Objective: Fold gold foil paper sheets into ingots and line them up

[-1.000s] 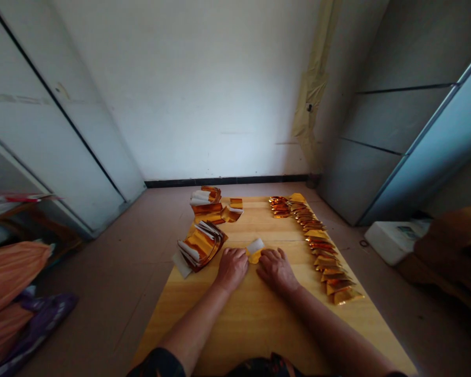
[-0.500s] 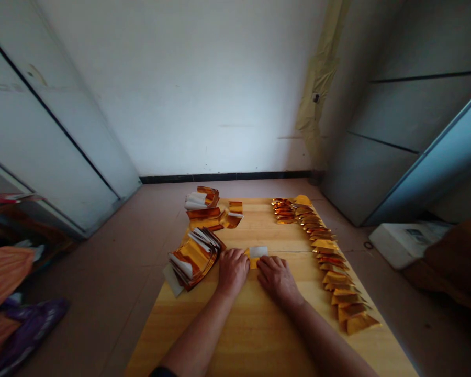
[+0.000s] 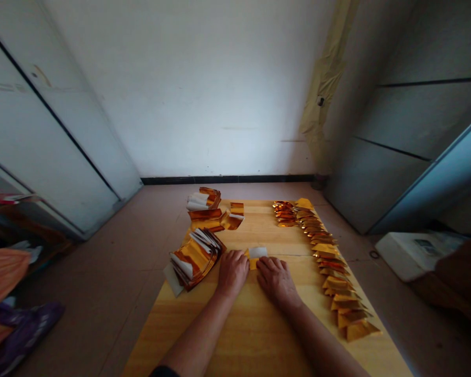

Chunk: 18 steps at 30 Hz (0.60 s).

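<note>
A small sheet of gold foil paper (image 3: 253, 262), its far part showing a pale grey-white back, lies on the wooden table between my hands. My left hand (image 3: 234, 269) holds its left end, fingers bent and close together. At the right end, my right hand (image 3: 278, 280) grips the paper against the tabletop with its fingers together. Both sets of fingertips partly cover the sheet. Just beyond my left hand sits a thick fanned stack of gold foil paper (image 3: 198, 256). Folded gold foil pieces (image 3: 333, 280) run in a long overlapping row on the right.
More foil sheets (image 3: 206, 215) and a curled bundle (image 3: 203, 199) lie at the table's far left. A short row of folded pieces (image 3: 284, 213) is at the far right. Cabinets flank the table (image 3: 235, 335); a white box (image 3: 406, 254) stands on the floor.
The view has shifted slightly. Both hands stay on the gold foil paper in nearly the same place, and the stacks and folded rows look the same.
</note>
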Motion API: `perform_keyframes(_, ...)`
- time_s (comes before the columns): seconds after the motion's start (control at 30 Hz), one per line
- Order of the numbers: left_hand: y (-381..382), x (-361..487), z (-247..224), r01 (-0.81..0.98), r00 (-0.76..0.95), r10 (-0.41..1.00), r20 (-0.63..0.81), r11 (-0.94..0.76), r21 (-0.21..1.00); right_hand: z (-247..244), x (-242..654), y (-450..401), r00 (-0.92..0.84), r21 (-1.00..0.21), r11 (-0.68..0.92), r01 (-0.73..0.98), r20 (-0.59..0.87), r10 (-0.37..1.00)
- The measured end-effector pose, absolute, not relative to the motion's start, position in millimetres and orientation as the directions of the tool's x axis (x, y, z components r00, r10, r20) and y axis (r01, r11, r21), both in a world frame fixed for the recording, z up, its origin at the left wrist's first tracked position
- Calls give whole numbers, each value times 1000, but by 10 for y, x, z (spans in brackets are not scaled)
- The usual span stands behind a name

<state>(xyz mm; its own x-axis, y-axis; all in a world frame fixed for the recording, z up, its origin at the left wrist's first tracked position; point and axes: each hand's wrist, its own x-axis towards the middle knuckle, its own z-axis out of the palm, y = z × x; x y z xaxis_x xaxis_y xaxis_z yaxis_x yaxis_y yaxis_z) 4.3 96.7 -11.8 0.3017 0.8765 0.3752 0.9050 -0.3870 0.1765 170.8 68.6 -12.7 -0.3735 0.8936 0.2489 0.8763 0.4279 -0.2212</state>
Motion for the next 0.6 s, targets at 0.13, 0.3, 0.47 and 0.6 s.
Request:
perform_keyframes(0.13,987,22,-108,906,293,874,387,-383,179,-137,1689,751,-378,-221,435,873,258,889)
perform_keyframes(0.3,994,7,-150,881,346,857,382,-436,181,-171,1683,758,-385,-253,468,847,314,868)
perform_keyframes(0.47,992,4,-208,830,406,821,401,-515,216,-233,1738,796,-389,-370,508,778,351,852)
perform_keyframes(0.6,951,12,-153,815,407,818,407,-526,241,-263,1852,887,-401,-437,545,715,381,833)
